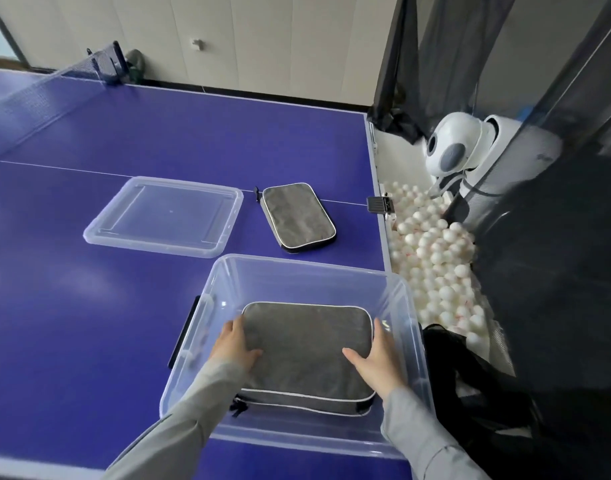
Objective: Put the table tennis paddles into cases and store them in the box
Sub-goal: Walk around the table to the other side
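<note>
A clear plastic box (227, 271) stands on the blue table near its right edge. Inside it is a grey paddle case (304, 344) with white piping, zipped shut. My left hand (233, 344) grips the case's left edge, thumb on top. My right hand (378, 358) grips its right edge the same way. A second grey paddle case (297, 216) lies flat on the table beyond the box. No bare paddle shows.
The box's clear lid (165, 216) lies on the table (89, 306) to the left of the second case. Off the right edge are a heap of white balls (435, 258), a white ball machine (463, 147) and dark netting (556, 271). The table net (37, 95) is far left.
</note>
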Motion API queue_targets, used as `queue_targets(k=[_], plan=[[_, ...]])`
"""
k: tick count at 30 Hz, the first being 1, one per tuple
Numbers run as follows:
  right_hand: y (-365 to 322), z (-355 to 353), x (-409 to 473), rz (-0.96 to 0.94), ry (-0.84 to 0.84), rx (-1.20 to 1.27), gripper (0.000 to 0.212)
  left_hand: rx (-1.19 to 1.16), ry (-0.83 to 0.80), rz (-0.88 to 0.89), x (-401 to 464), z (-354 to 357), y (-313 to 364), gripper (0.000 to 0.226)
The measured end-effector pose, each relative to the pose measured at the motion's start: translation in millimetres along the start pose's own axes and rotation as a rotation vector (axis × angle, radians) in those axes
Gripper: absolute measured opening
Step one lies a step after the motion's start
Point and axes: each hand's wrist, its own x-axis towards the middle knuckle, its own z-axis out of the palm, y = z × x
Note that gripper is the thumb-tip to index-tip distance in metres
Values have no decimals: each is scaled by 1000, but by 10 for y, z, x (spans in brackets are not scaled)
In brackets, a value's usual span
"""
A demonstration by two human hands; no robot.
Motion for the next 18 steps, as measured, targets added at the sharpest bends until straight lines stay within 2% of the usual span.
queue_targets(k=[3, 6, 10, 15, 18], plan=[[-175, -34, -57, -185, 71, -58, 77, 197, 99, 183, -117, -100, 75, 72], [-421, -37, -60, -325, 74, -180, 69, 430, 161, 290, -207, -300, 148, 66], [-817, 125, -105, -477, 30, -260, 63, 516, 273, 369, -393, -668, 148, 61], [-1364, 612, -317, -656, -89, -325, 59, 413, 367, 234, -707, -1181, -332, 62], [-1785, 1054, -536, -768, -123, -405, 57, 389, 399, 101, -985, -1512, -945, 64]])
